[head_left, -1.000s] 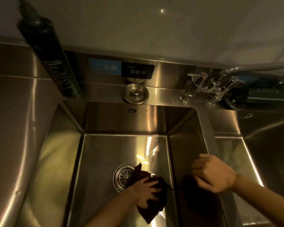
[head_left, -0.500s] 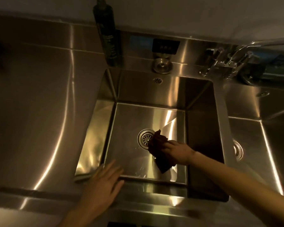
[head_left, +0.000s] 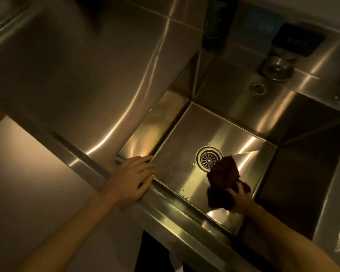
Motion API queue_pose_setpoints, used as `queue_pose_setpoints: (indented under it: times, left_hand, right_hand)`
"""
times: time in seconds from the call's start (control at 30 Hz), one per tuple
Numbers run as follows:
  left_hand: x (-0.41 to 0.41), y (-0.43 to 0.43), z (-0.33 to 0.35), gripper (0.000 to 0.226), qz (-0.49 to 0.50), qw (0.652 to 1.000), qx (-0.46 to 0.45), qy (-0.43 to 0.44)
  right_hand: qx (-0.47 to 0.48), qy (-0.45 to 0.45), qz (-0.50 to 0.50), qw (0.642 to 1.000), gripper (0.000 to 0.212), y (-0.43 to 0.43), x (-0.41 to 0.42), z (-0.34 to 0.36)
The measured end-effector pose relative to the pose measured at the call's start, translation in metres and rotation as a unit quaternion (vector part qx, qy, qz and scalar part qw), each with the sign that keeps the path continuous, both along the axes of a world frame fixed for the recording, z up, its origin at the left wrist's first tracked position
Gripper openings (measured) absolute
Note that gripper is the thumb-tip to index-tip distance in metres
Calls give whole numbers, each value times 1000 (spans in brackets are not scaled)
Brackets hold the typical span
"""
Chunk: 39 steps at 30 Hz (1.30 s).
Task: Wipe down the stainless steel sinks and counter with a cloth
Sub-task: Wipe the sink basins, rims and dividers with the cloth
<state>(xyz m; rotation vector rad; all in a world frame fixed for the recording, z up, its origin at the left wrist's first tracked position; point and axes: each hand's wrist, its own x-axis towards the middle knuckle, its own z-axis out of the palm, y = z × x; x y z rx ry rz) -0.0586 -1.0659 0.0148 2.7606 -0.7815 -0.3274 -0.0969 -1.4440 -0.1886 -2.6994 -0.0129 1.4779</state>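
A dark brown cloth (head_left: pixel 223 178) lies bunched on the floor of the stainless steel sink (head_left: pixel 185 134), just right of the round drain (head_left: pixel 209 159). My right hand (head_left: pixel 240 201) grips the near end of the cloth and holds it against the sink floor. On the sink's front rim, at its left corner, my left hand (head_left: pixel 133 178) rests flat with its fingers straight. The steel counter (head_left: pixel 71 75) spreads to the left of the sink.
A dark bottle (head_left: pixel 214 22) stands on the back ledge at the sink's far left corner. A metal drain plug (head_left: pixel 277 68) sits on the ledge under a dark label (head_left: pixel 296 39). An overflow grille (head_left: pixel 258 88) is in the back wall.
The view has swung left and tilted. A second ago my left hand had the cloth; now my right hand holds it by the drain and my left hand rests on the front rim.
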Motion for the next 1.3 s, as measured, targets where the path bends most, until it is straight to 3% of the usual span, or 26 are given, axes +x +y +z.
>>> queue_pose_setpoints:
  times: [0.13,0.2,0.3,0.37,0.43,0.5,0.67,0.83,0.97,1.1,1.2,1.3]
  left_hand:
    - [-2,-2,0,42,41,999,-8,6]
    - [-3,-2,-2,44,46,999,-3,6]
    - [-4,-1,-4,43,50,999,-3,1]
    - [-7,-1,-3,43,49,999,3,1]
    - [-10,3,-3,47,51,999,-2,-3]
    - [-11,13,-2,58,66,998,-13,-12]
    - [-6,33,0,54,55,998,22,2]
    - [4,30,-2,41,-14,998,53,28]
    - [22,19,-9,46,-61,993,86,58]
    - [40,-5,-15,41,-41,996,61,41]
    - [35,-7,-14,41,-19,999,43,17]
    - [30,4,-11,45,-43,996,58,43]
  right_hand:
    - [-8,43,-8,999,93,15,-25,-7]
    - [19,41,66,997,80,31,-19,-9]
    - [64,-41,244,967,53,51,17,3]
    - [34,-66,314,946,66,50,43,9]
    - [9,-26,318,948,86,38,50,7]
    - [27,22,332,943,92,28,32,-3]
    - [7,25,296,955,78,-12,-4,-24]
    - [-42,84,130,987,86,29,-25,-16]
    - [24,-2,202,979,58,100,-23,-24]
    - [89,-62,275,955,55,129,27,-29]
    - [82,-104,239,962,54,101,46,-30]
    - [49,-83,170,981,63,70,33,-29]
